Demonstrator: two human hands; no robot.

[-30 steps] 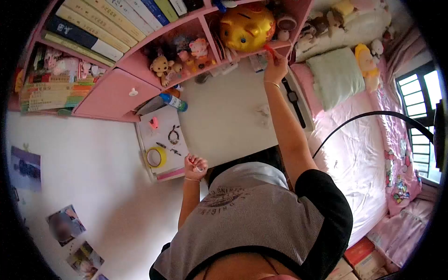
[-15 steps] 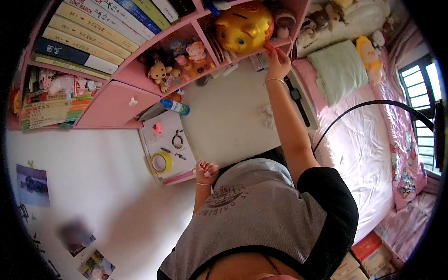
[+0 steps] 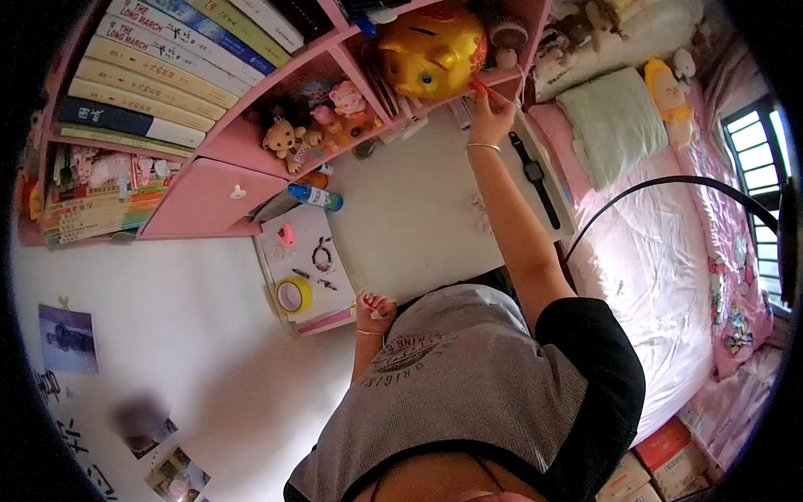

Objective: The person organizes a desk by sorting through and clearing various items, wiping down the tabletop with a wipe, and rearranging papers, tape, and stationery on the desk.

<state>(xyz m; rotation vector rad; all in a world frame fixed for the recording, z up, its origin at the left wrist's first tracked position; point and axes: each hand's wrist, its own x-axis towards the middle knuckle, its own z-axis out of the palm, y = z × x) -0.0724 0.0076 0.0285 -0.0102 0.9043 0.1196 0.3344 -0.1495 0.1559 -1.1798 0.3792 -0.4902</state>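
Note:
My right hand [image 3: 491,117] reaches forward to the shelf, its fingers pinched on a small red object [image 3: 478,84] whose kind I cannot make out. That object is beside the lower right of a shiny gold piggy bank [image 3: 432,52], which sits in a pink cubby with its coin slot facing up. Close to my body, at the desk's near edge, my left hand [image 3: 375,312] is curled closed. A small pale bit shows among its fingers, too small to name.
On the desk [image 3: 410,217] lie a smartwatch [image 3: 534,180], a blue-capped bottle [image 3: 316,197], a bracelet [image 3: 322,254] and yellow tape [image 3: 294,295]. Pink shelves [image 3: 219,194] hold books and small toys. A bed [image 3: 640,276] stands to the right. A black curved bar [image 3: 661,181] crosses above it.
My right hand has shifted slightly, still pinching the red object by the piggy bank. The whole view has tilted a little. My left hand stays curled in the same place.

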